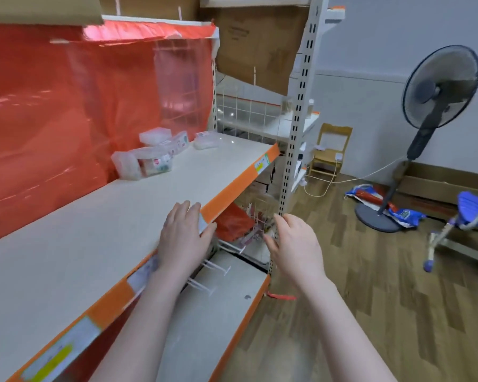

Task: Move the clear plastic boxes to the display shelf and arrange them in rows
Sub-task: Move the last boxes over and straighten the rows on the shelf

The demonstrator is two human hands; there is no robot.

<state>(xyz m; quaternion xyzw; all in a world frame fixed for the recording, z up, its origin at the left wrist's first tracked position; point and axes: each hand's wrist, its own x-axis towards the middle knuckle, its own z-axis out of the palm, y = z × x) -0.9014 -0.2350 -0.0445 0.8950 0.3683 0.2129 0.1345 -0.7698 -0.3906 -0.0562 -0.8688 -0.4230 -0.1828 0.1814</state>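
Several clear plastic boxes [146,161] lie in a loose cluster at the back of the white display shelf [94,224], against the red plastic sheet; one more clear box [206,140] sits apart near the far end. My left hand [184,235] hovers over the shelf's orange front edge, fingers straight, holding nothing. My right hand [293,246] is in front of the shelf, off its edge, fingers relaxed and empty. Both hands are well short of the boxes.
A lower shelf [218,307] with white hooks lies under my hands. A perforated upright post [290,166] stands at the shelf's right end. On the wooden floor to the right are a standing fan [436,106], a wooden chair [329,153] and a blue tricycle [464,221].
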